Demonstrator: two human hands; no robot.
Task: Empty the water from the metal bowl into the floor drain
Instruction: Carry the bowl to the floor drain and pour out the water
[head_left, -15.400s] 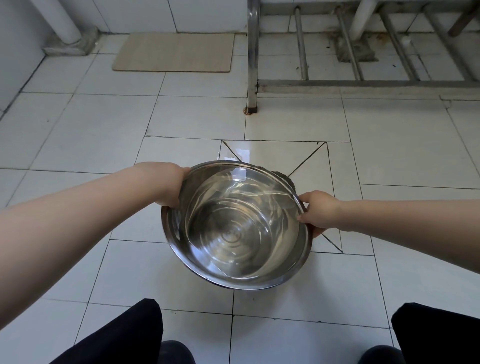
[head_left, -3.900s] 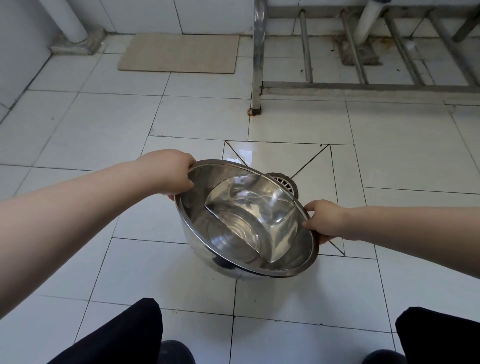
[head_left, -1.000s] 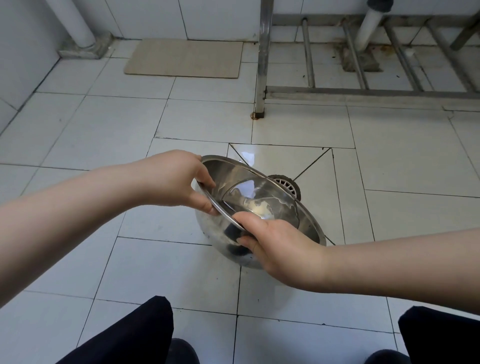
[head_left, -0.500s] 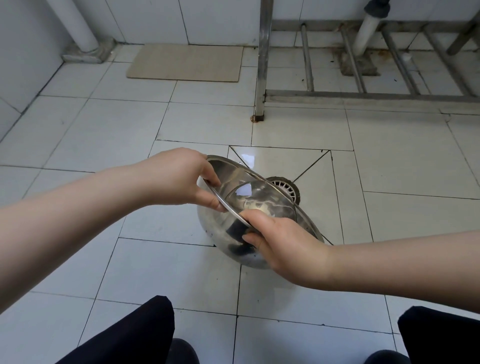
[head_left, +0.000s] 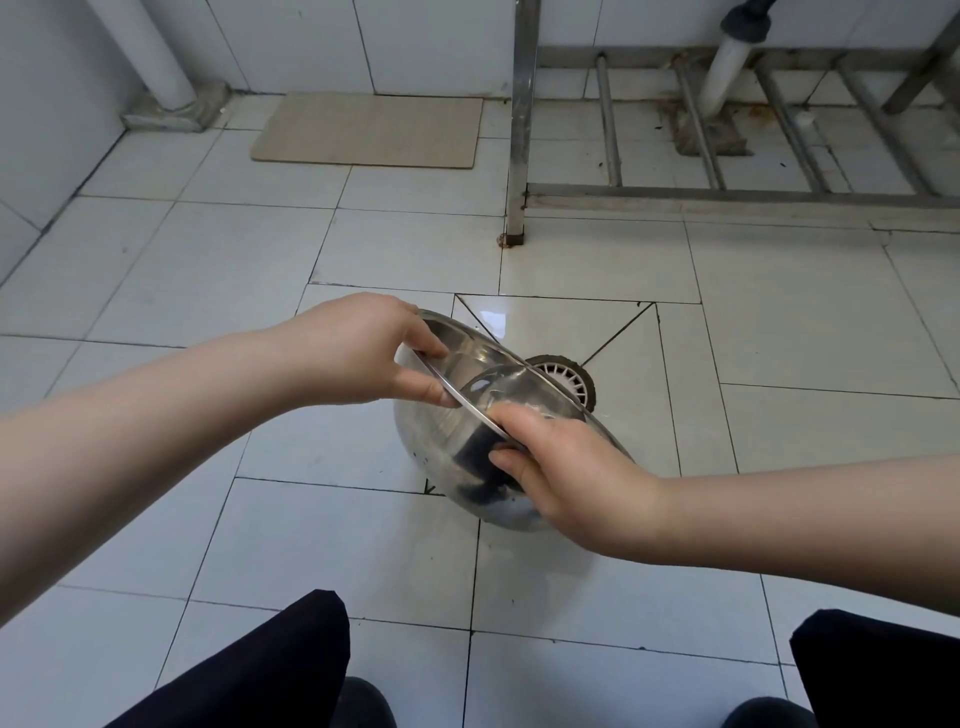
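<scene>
— Any markings or writing to read?
— I can read none. My left hand (head_left: 358, 348) and right hand (head_left: 566, 467) both grip the rim of the metal bowl (head_left: 452, 441), tipped steeply, mouth toward the floor drain (head_left: 569, 379) just beyond it.

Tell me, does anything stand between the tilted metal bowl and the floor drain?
Nothing visible does. The metal bowl, gripped at its rim by the left hand and right hand, tips toward the floor drain, with only bare tile around the grate.
</scene>
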